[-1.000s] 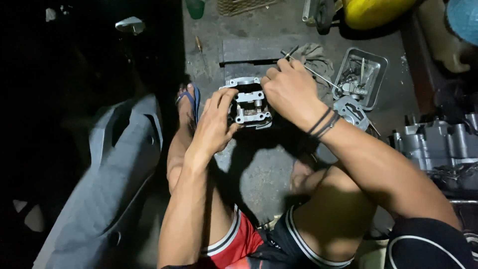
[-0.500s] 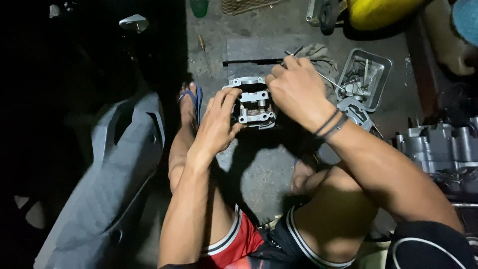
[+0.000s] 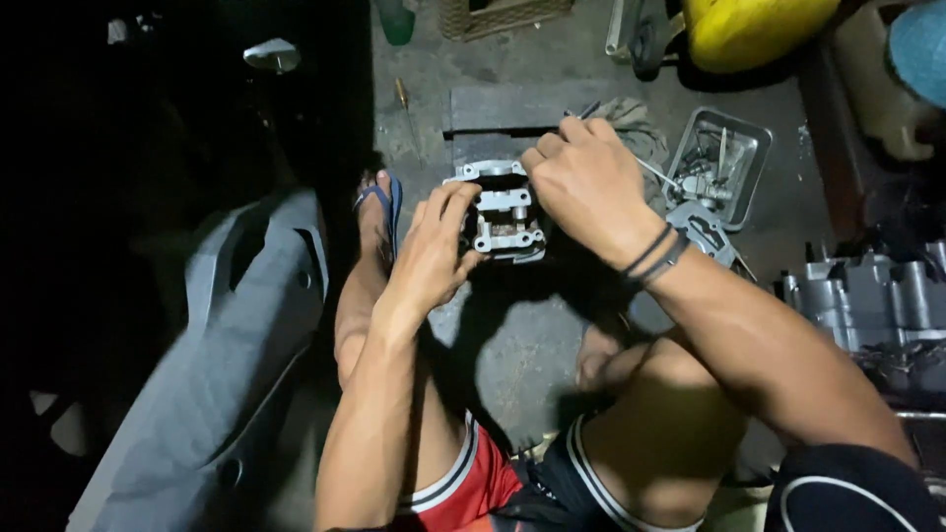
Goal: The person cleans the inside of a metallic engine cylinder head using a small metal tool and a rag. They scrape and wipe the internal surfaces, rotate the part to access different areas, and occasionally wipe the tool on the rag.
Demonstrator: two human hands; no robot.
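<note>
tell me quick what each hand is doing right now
Left hand: closed on the side of the metal engine part.
Right hand: closed on a thin tool, over the part.

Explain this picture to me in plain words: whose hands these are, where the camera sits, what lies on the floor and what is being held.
The camera sits on a person's head and looks down at their own two bare hands; there is no machine. They crouch on a concrete floor. The left hand steadies a grey metal engine part. The right hand is closed around a thin tool above that part. Nearby lie a metal tray of small parts, a rag, a screwdriver and a grey plastic panel.
</note>
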